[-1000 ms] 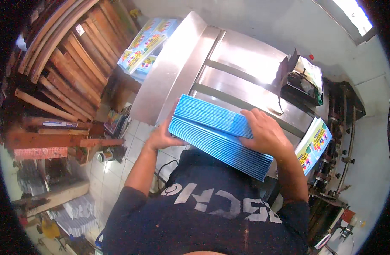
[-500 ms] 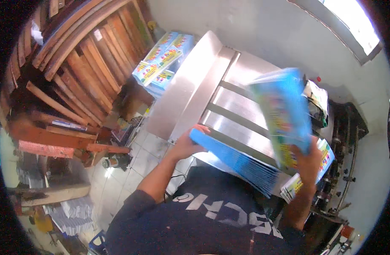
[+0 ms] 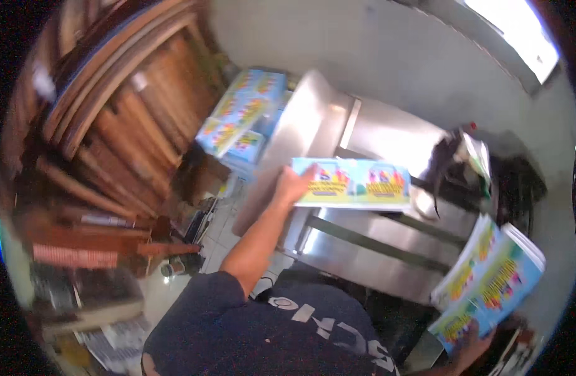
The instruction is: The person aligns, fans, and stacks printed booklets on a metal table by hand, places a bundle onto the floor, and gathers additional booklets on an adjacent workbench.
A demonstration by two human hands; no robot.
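Note:
My left hand [image 3: 292,188] grips the left end of a long stack of printed booklets [image 3: 368,183], light blue and yellow-green with colourful pictures. It is held flat over a metal machine table. Down at the lower right, my right hand [image 3: 473,343] holds the near end of a thicker stack of similar booklets [image 3: 502,283], its white page edges showing on the far side. Its fingers are partly hidden and blurred. Just left of that stack lies another printed stack [image 3: 468,260], tilted the same way.
The shiny metal table [image 3: 369,250] has dark slots and a raised metal side guard [image 3: 294,131]. More booklet stacks [image 3: 247,113] are piled beyond the guard. A dark bag-like bundle [image 3: 460,156] sits at the table's right. Wooden boards [image 3: 125,119] stand in a rack at left.
My right hand has swung its stack from above the table down to the lower right. My left hand has raised its stack and turned it from edge-on to printed face up. The view has shifted.

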